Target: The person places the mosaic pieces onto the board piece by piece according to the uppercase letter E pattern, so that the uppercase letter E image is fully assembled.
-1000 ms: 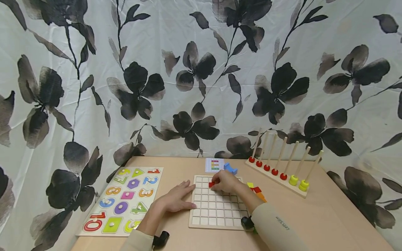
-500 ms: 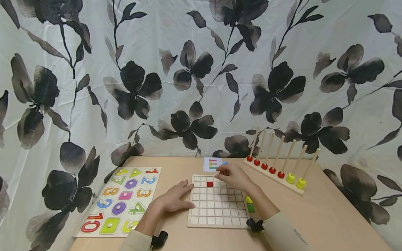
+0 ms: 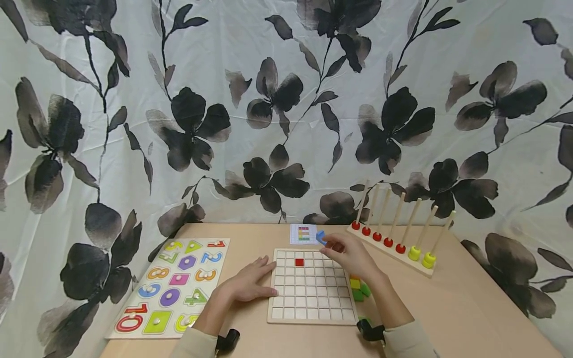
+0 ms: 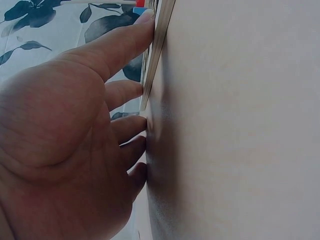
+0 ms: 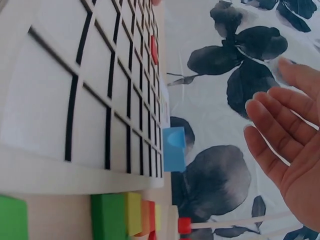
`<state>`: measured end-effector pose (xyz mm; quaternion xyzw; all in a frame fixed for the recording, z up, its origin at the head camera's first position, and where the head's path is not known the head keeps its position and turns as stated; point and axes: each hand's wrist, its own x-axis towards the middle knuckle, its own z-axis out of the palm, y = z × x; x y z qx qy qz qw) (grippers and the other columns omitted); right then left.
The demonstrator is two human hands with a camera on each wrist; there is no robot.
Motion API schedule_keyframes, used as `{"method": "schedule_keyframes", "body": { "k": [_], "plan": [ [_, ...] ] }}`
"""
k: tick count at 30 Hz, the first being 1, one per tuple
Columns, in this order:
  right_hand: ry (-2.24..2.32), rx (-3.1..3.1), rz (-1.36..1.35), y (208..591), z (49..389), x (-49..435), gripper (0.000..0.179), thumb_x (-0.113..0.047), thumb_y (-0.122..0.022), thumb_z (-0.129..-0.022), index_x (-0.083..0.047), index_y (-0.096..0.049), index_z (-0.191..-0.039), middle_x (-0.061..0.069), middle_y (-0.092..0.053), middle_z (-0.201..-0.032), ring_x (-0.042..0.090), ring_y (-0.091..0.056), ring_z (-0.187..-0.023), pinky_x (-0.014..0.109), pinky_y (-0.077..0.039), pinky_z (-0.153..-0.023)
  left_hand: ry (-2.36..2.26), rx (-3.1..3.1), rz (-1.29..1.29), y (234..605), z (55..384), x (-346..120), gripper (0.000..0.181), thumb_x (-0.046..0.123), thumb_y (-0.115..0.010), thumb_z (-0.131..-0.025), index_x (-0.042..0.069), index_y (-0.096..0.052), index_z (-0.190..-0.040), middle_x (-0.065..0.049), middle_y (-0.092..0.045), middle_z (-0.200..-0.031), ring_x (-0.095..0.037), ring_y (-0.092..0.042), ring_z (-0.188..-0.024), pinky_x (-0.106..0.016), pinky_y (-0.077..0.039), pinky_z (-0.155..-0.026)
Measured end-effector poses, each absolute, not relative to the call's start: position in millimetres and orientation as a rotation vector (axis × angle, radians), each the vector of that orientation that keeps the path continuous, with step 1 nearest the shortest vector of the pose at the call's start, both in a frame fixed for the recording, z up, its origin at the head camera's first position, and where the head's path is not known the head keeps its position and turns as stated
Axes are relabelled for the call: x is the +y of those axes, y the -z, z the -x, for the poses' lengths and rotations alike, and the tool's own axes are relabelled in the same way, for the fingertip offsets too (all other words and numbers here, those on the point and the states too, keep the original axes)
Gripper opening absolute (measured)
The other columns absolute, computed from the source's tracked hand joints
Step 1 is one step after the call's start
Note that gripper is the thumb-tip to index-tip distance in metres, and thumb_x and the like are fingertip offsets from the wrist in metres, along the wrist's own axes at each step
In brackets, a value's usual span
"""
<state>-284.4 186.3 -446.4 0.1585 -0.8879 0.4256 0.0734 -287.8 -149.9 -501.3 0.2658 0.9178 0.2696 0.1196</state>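
A pale wooden grid board (image 3: pixel 312 289) lies on the table in the head view, with one red square block (image 3: pixel 299 262) in a cell near its top. My left hand (image 3: pixel 248 282) rests at the board's left edge, thumb and fingertips against the rim, fingers extended. Over the top right corner hovers my right hand (image 3: pixel 351 254), its fingers loosely bent; the right wrist view shows nothing between the fingers (image 5: pixel 272 132). Just left of its fingertips stands a blue piece (image 3: pixel 320 236) with a scooped top (image 5: pixel 174 149). Behind the board lies a printed pattern card (image 3: pixel 303 233).
Yellow blocks (image 3: pixel 355 284) and green blocks (image 3: pixel 357 295) lie along the board's right edge. A number puzzle board (image 3: pixel 179 293) occupies the left side. A peg rack (image 3: pixel 394 251) with red and yellow beads stands back right. Floral cloth (image 3: pixel 286 124) hangs behind the table.
My right hand has let go of the red block, leaving it in its cell, and moved right to the board's far corner. My left hand stays at the left edge.
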Motion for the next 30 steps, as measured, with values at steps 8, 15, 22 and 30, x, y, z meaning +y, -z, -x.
{"method": "schedule_keyframes", "body": {
  "k": [8, 15, 22, 30],
  "plan": [
    [-1.317, -2.656, -0.463, 451.7, 288.6, 205.0, 0.038, -0.03, -0.077, -0.095, -0.016, -0.071, -0.13, -0.001, -0.073, -0.106, 0.017, -0.064, -0.09, 0.022, -0.057, -0.078, -0.786, 2.688, -0.806, 500.9, 288.7, -149.4, 0.084, 0.05, -0.074, -0.092, 0.008, -0.043, -0.159, -0.026, -0.025, -0.169, -0.045, -0.019, -0.159, -0.064, -0.02, -0.128],
    [-1.294, -2.675, -0.361, 461.8, 297.4, 234.8, 0.041, -0.027, -0.075, -0.097, -0.013, -0.068, -0.135, 0.005, -0.073, -0.113, 0.021, -0.065, -0.096, 0.022, -0.059, -0.077, -0.787, 2.688, -0.8, 500.0, 287.2, -150.1, 0.084, 0.048, -0.075, -0.092, 0.007, -0.043, -0.158, -0.026, -0.025, -0.169, -0.046, -0.019, -0.159, -0.064, -0.02, -0.128],
    [-1.367, -2.719, -0.274, 474.0, 303.0, 256.3, 0.037, -0.024, -0.074, -0.098, -0.011, -0.069, -0.132, 0.011, -0.071, -0.117, 0.025, -0.063, -0.099, 0.032, -0.064, -0.075, -0.799, 2.676, -0.783, 500.6, 285.5, -150.3, 0.084, 0.048, -0.075, -0.092, 0.007, -0.043, -0.158, -0.025, -0.024, -0.17, -0.046, -0.018, -0.159, -0.064, -0.019, -0.128],
    [-1.357, -2.826, -0.078, 481.5, 302.2, 266.1, 0.039, -0.02, -0.074, -0.098, -0.011, -0.067, -0.136, 0.009, -0.065, -0.11, 0.026, -0.057, -0.092, 0.026, -0.056, -0.068, -0.798, 2.674, -0.782, 499.5, 285.3, -150.1, 0.084, 0.049, -0.075, -0.092, 0.008, -0.043, -0.158, -0.025, -0.024, -0.17, -0.046, -0.018, -0.159, -0.064, -0.018, -0.128]
  ]
}}
